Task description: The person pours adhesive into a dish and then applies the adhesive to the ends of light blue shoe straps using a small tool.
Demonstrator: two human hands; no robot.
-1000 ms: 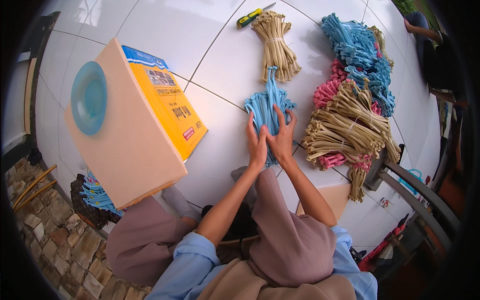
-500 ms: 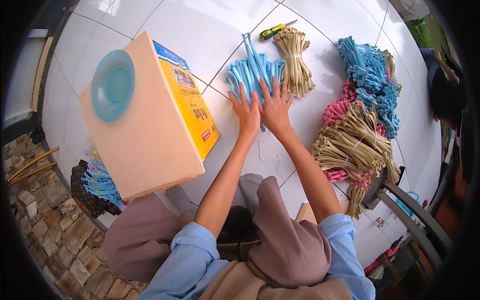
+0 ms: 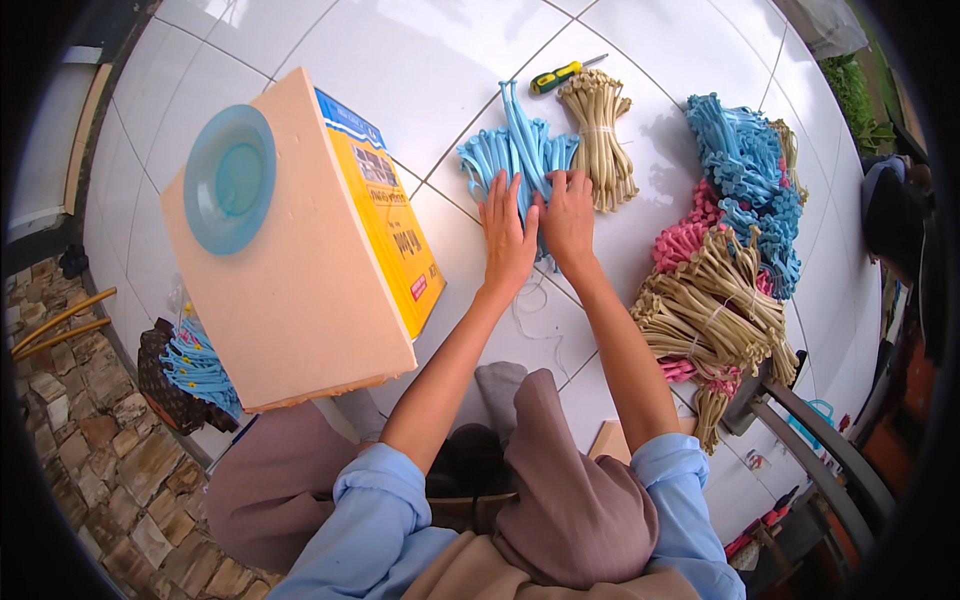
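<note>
Both hands flat now, fingers spread: left hand (image 3: pixel 507 235) and right hand (image 3: pixel 568 218) press side by side on the blue bundle (image 3: pixel 510 155) lying on the white tiled floor (image 3: pixel 400 60). Left of them, a tan cardboard box (image 3: pixel 290 290) with a yellow-and-blue printed side carries a blue plate (image 3: pixel 229 179).

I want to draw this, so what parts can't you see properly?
Head view:
- The middle of the blue bundle: both hands, left hand and right hand, cover it.
- The bag of blue pieces: the cardboard box hides most of it.
- The screwdriver: its tip is too small to make out.
- The pink bundle: partly buried under tan and blue ones.
</note>
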